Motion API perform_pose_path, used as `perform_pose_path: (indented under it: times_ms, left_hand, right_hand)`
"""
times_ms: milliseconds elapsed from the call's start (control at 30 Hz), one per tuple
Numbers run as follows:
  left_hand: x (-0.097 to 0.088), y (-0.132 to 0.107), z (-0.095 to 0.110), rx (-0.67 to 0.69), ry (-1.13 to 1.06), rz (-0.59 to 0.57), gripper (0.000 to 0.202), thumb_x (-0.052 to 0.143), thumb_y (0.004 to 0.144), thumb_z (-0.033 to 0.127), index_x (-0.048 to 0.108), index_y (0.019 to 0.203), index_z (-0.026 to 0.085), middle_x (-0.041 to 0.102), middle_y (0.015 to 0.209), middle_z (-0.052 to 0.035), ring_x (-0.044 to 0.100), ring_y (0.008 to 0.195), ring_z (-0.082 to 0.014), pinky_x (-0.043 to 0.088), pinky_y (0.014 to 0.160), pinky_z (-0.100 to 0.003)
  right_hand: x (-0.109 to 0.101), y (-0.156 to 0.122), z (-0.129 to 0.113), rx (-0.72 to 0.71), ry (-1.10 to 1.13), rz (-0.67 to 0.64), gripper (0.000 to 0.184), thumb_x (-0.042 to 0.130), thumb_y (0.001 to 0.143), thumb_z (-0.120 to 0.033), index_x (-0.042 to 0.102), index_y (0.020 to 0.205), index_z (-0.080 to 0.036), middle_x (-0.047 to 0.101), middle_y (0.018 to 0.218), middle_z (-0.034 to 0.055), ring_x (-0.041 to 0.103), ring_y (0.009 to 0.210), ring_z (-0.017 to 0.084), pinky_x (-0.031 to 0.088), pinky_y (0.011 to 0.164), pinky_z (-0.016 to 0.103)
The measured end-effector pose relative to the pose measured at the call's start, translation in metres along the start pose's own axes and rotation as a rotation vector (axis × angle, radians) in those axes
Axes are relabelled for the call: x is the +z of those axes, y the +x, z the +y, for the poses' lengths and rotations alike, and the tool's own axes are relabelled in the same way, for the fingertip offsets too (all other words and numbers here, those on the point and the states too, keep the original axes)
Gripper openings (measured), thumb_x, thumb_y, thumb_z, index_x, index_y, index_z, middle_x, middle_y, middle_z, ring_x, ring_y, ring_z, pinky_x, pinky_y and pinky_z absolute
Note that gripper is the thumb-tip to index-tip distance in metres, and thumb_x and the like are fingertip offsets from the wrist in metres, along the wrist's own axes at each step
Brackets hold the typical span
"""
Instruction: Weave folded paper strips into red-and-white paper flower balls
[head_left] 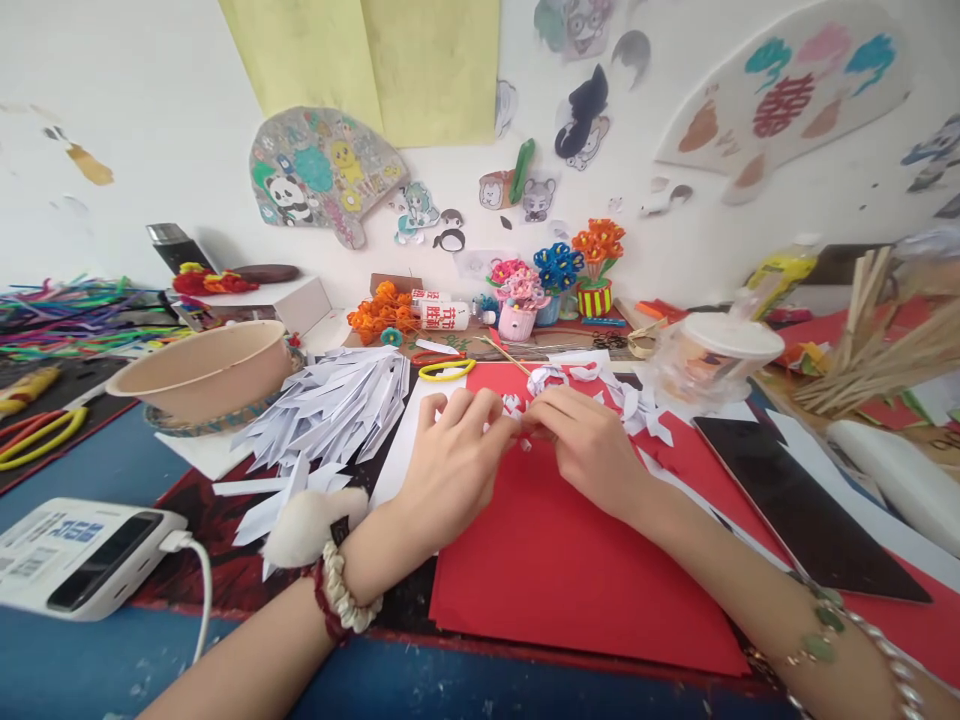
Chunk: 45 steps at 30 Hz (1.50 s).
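Note:
My left hand and my right hand meet over a stack of red paper. Between their pinched fingertips is a small folded white paper piece, partly hidden by the fingers. Both hands are closed on it. Just beyond my right hand, several curled and folded white paper scraps lie on the red sheets. To the left of my left hand spreads a pile of folded white paper strips. A fluffy white ornament rests against my left wrist.
Scissors with yellow handles lie beyond the hands. A beige bowl and a white charging device are at left. At right are a dark tablet, a lidded cup and wooden sticks. Craft flowers stand by the wall.

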<state>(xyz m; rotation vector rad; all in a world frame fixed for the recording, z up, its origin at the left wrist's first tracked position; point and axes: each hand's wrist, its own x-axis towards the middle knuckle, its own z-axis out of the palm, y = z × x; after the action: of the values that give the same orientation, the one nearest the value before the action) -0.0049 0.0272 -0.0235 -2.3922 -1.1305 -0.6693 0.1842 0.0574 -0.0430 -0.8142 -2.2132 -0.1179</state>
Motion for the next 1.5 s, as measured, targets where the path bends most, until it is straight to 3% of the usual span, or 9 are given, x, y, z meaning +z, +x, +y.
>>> perform_pose_path:
  times_ms: [333, 533, 633, 767, 933, 1133, 1333, 1500]
  left_hand:
    - [-0.001, 0.005, 0.002, -0.038, -0.072, 0.018, 0.013, 0.048, 0.099, 0.021, 0.056, 0.09, 0.02, 0.06, 0.094, -0.003, 0.048, 0.089, -0.0216, 0.03, 0.076, -0.037]
    - [0.002, 0.006, 0.0, -0.145, -0.068, 0.008, 0.015, 0.047, 0.099, 0.024, 0.057, 0.088, 0.019, 0.06, 0.096, -0.0045, 0.049, 0.091, -0.0227, 0.031, 0.074, -0.036]
    - [0.002, 0.007, -0.001, -0.21, -0.122, 0.045, 0.015, 0.048, 0.098, 0.025, 0.059, 0.089, 0.02, 0.061, 0.096, -0.0041, 0.049, 0.092, -0.0223, 0.031, 0.075, -0.036]
    - [0.002, 0.007, -0.001, -0.227, -0.203, 0.048, 0.014, 0.051, 0.097, 0.024, 0.061, 0.087, 0.02, 0.062, 0.094, -0.0032, 0.05, 0.092, -0.0214, 0.032, 0.074, -0.035]
    - [-0.002, 0.006, 0.0, -0.214, -0.244, 0.041, 0.011, 0.053, 0.095, 0.024, 0.063, 0.09, 0.021, 0.062, 0.094, -0.0027, 0.051, 0.092, -0.0212, 0.032, 0.074, -0.036]
    - [-0.009, 0.008, 0.003, -0.268, -0.307, 0.026, 0.016, 0.055, 0.095, 0.03, 0.064, 0.086, 0.02, 0.064, 0.092, -0.0027, 0.053, 0.092, -0.0211, 0.033, 0.075, -0.036]
    - [-0.014, 0.011, 0.002, -0.342, -0.451, -0.026, 0.012, 0.06, 0.091, 0.02, 0.063, 0.08, 0.018, 0.063, 0.091, -0.0039, 0.053, 0.092, -0.0211, 0.04, 0.079, -0.036]
    - [-0.014, 0.009, 0.001, -0.375, -0.551, -0.031, 0.01, 0.059, 0.09, 0.013, 0.06, 0.081, 0.018, 0.065, 0.102, -0.0039, 0.058, 0.098, -0.0205, 0.043, 0.089, -0.038]
  right_hand:
    - [0.0, 0.001, 0.0, 0.051, 0.033, 0.055, 0.026, 0.04, 0.091, -0.002, 0.055, 0.08, -0.02, 0.058, 0.075, 0.0038, 0.05, 0.07, 0.019, 0.039, 0.063, 0.031]
    - [0.001, -0.001, 0.002, 0.068, 0.03, 0.113, 0.012, 0.053, 0.097, -0.022, 0.059, 0.087, -0.02, 0.064, 0.08, 0.0042, 0.056, 0.075, 0.019, 0.043, 0.067, 0.031]
    - [0.0, -0.001, 0.0, 0.051, 0.033, 0.154, 0.017, 0.056, 0.096, -0.028, 0.06, 0.082, -0.02, 0.064, 0.075, 0.0022, 0.055, 0.067, 0.016, 0.043, 0.066, 0.03]
    - [-0.001, -0.001, -0.005, 0.034, 0.027, 0.097, 0.022, 0.057, 0.095, -0.037, 0.06, 0.081, -0.02, 0.064, 0.072, 0.0015, 0.056, 0.065, 0.016, 0.042, 0.065, 0.03]
    - [-0.001, -0.001, -0.004, 0.021, -0.019, 0.092, 0.021, 0.05, 0.099, -0.029, 0.059, 0.083, -0.02, 0.064, 0.074, 0.0033, 0.057, 0.067, 0.017, 0.042, 0.064, 0.03]
    - [-0.002, -0.002, -0.007, -0.103, -0.076, 0.091, 0.017, 0.05, 0.096, -0.016, 0.058, 0.082, -0.019, 0.066, 0.076, 0.0053, 0.059, 0.068, 0.018, 0.043, 0.063, 0.031]
    - [-0.002, -0.002, -0.01, -0.212, -0.117, 0.117, 0.017, 0.053, 0.094, -0.011, 0.06, 0.081, -0.018, 0.068, 0.076, 0.006, 0.058, 0.066, 0.017, 0.044, 0.063, 0.031]
    - [0.001, -0.002, -0.011, -0.236, -0.122, 0.141, 0.02, 0.053, 0.093, -0.009, 0.06, 0.077, -0.018, 0.067, 0.073, 0.0052, 0.056, 0.063, 0.015, 0.045, 0.062, 0.029]
